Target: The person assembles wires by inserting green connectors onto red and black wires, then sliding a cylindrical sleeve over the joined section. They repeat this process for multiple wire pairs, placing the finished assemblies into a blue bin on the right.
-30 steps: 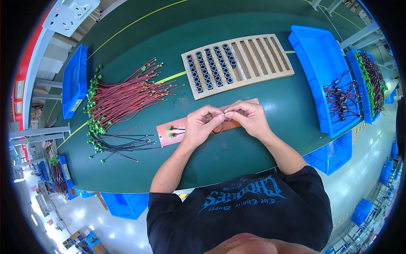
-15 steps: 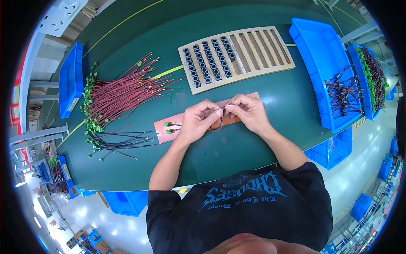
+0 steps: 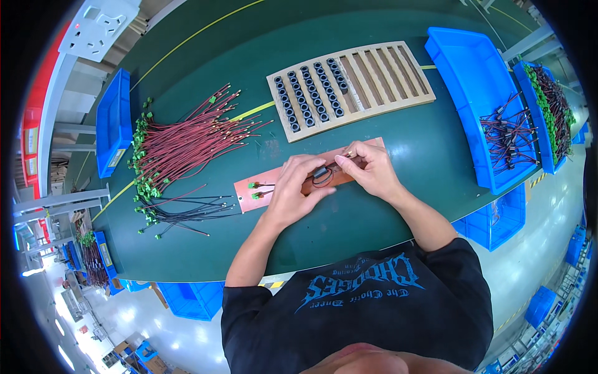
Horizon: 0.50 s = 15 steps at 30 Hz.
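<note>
Wire: dark loop [image 3: 322,179] with a small black ring on it — possibly a ferrite core, too small to tell — lying on the board [image 3: 274,181].
Hands: left hand [image 3: 298,190] and right hand [image 3: 369,168] close together, fingertips pinching the wire.
Table: green mat [image 3: 374,112]; red wires [image 3: 187,140] lie at left.
Tray: wooden slats [image 3: 352,78] hold black rings.
Bin: blue [image 3: 464,75] — dark wires inside.

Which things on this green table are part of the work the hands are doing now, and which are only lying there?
In use:
- left hand and right hand, together on a small black ring with looped wires
- copper-coloured board beneath them

Lying about:
- bundle of red wires
- black wires
- wooden slatted tray of black rings
- blue bin of finished wire pieces
</note>
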{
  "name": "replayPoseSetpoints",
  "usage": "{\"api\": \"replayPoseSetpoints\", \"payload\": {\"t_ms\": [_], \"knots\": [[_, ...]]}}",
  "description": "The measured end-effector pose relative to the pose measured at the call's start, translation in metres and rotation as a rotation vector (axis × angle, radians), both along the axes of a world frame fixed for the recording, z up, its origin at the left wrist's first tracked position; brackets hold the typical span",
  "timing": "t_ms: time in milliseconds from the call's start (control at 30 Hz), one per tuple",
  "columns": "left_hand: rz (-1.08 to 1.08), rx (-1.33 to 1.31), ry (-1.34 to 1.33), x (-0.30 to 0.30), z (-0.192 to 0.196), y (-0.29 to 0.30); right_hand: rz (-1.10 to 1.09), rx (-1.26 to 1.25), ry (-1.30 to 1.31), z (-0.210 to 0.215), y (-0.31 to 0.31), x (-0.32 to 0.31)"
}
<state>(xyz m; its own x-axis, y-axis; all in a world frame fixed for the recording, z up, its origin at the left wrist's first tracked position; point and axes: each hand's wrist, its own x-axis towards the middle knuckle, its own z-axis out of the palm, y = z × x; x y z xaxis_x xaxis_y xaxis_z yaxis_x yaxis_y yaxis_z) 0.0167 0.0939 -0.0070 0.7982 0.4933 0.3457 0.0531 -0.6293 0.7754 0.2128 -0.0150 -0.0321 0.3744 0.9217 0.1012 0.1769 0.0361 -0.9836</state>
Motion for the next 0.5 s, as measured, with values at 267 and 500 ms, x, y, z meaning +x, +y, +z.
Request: {"api": "replayPoseSetpoints", "payload": {"t_ms": [267,500], "knots": [[0.057,-0.223,0.039,0.000,-0.004,-0.004,0.005,0.180,-0.636,0.015,-0.005,0.005],[0.121,-0.303,0.121,0.000,-0.004,-0.005,-0.050,0.112,-0.641,0.008,-0.009,0.015]]}}
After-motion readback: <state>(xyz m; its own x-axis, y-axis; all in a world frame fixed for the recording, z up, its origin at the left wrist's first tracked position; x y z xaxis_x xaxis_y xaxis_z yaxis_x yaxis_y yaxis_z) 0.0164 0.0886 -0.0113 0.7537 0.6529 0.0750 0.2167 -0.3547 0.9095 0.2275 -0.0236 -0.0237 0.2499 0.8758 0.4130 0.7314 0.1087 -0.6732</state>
